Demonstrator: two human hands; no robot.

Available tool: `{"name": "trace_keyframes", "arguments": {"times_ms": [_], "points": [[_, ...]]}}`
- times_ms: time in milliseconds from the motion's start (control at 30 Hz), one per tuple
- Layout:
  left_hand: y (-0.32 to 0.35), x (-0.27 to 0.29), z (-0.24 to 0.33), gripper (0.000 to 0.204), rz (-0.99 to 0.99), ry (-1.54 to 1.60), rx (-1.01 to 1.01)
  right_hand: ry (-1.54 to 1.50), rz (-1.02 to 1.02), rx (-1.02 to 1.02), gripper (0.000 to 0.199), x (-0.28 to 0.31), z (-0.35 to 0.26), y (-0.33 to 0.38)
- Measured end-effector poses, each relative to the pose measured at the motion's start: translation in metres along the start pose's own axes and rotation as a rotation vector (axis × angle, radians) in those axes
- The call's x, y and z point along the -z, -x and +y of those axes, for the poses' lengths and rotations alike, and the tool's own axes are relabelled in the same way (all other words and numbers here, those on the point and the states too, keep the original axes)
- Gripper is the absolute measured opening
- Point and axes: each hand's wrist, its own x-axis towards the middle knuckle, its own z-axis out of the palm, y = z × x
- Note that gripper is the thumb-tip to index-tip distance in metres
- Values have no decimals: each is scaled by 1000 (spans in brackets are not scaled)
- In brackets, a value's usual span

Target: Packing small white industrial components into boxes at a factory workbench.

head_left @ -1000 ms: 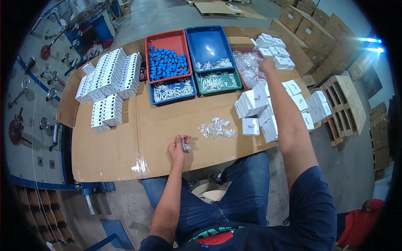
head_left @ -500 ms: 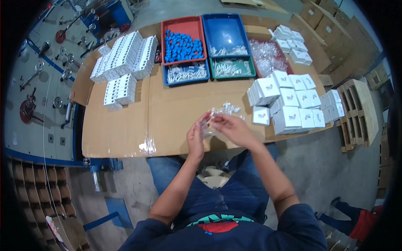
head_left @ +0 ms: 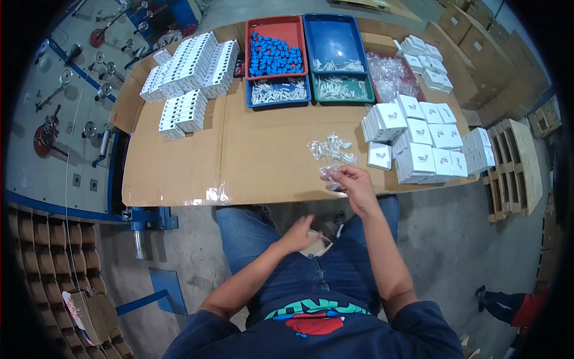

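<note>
Pinched between the fingers of my right hand is a small clear plastic bag, just above the table's front edge. What lies inside the bag is hard to make out. My left hand is below the table edge over my lap, fingers apart and slightly blurred, with nothing visible in it. Beyond the right hand, a small heap of clear bags with white pieces lies on the cardboard-covered table.
Trays stand at the back: red with blue parts, two blue and one green with white pieces. A reddish tray holds clear bags. White boxes stack at left and right.
My hands have parted. The left has dropped toward my lap; the right has moved right with the bag. The view has shifted slightly.
</note>
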Motion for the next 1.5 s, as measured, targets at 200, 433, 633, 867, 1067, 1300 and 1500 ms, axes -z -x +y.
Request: {"name": "trace_keyframes", "arguments": {"times_ms": [200,433,633,867,1067,1300,1500], "points": [[-50,-9,20,64,-806,-277,79,94,-48,-33,23,-9,-51,-101],[-87,-60,-29,43,-1179,-327,27,371,-136,-149,27,-31,-76,-264],[-88,-19,10,43,-1115,-309,174,1134,-107,138,36,-30,-59,-353],[-74,-16,28,45,-997,-92,286,1312,-226,167,34,-74,-89,-357],[-91,5,27,47,-864,-32,316,1341,-224,188,24,-64,-91,-368],[-70,44,42,56,-666,166,205,1300,-153,264,19,-62,-99,-365],[-87,168,93,20,-15,700,151,1077,-154,206,18,-40,-86,-365]]}}
